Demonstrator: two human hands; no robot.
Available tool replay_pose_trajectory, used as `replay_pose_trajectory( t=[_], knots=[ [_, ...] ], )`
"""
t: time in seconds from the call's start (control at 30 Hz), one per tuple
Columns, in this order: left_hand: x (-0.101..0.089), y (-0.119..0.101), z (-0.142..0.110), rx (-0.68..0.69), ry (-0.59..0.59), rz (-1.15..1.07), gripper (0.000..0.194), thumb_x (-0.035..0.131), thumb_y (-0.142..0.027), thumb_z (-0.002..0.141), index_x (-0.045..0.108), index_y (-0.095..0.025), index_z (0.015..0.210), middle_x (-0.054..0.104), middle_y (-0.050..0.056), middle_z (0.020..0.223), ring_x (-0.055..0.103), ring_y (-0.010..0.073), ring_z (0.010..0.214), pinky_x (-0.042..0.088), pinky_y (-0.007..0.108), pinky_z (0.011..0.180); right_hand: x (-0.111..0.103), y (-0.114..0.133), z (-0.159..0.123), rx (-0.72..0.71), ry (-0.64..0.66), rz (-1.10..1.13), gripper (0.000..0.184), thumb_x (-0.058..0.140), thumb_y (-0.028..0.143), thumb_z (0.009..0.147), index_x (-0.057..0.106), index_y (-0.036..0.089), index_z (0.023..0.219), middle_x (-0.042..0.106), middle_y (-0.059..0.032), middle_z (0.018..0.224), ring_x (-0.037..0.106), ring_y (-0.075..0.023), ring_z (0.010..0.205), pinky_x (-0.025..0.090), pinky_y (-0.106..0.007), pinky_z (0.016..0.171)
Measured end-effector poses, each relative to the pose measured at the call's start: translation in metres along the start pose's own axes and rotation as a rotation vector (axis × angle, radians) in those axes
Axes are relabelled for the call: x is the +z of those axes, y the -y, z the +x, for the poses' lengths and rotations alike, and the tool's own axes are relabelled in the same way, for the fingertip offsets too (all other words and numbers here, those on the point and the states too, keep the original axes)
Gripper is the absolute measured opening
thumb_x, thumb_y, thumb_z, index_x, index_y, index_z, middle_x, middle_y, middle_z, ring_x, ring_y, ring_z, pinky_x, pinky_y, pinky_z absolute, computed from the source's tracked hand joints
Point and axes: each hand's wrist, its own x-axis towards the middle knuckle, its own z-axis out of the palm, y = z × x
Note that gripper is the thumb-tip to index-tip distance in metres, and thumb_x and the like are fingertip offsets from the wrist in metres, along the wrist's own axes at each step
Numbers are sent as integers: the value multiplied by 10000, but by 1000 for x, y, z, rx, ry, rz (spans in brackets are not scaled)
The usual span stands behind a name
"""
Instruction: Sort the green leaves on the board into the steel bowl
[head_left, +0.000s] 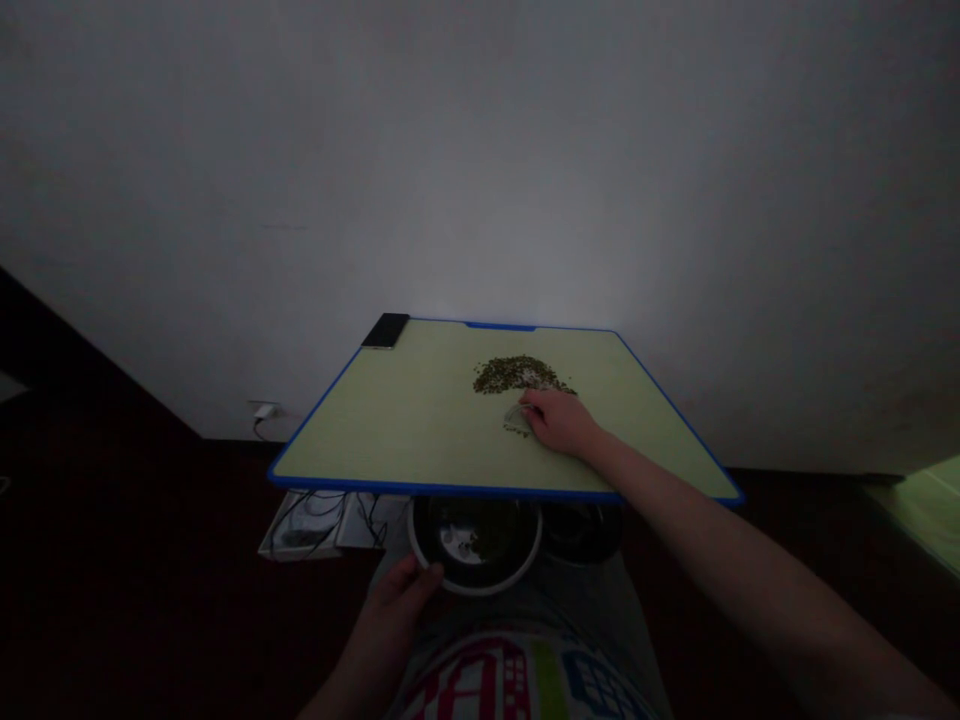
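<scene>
My left hand (405, 590) grips the pale rim of a bowl (480, 590) at its lower left. The bowl sits over my lap, under the front edge of the table (390, 440), with some small dark bits and a bright patch inside. On the pale tabletop my right hand (559, 415) is closed on a thin, clear, curved-edged piece (516, 416), whose kind I cannot make out. A few small grains lie along the near edge of that piece. Just beyond the hand spreads a pile of small brownish-green grains or beans (510, 373).
A dark phone (386, 331) lies at the table's far left corner, by the wall. Below the left side are an open white box (306, 520) with cables and a plugged-in white charger (265, 411). A dark round container (581, 530) stands right of the bowl.
</scene>
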Motion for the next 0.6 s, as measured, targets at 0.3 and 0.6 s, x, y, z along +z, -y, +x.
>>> replay_pose_trajectory(
  t=[0.3, 0.6],
  knots=[
    [0, 3, 1, 6, -12, 5, 264, 794, -344, 621, 722, -188, 821, 807, 66, 826, 737, 307, 887, 533, 421, 874, -6, 26, -16, 29, 68, -13, 215, 436, 294, 927, 623, 205, 986, 697, -85, 899, 603, -202, 795, 338, -284, 674],
    [2, 1, -1, 21, -28, 11, 312, 800, -373, 595, 730, -186, 835, 807, 63, 830, 735, 300, 860, 540, 399, 831, -5, 47, -25, -10, 87, 23, 172, 457, 275, 914, 606, 206, 966, 691, -74, 876, 600, -195, 793, 324, -279, 658]
  ],
)
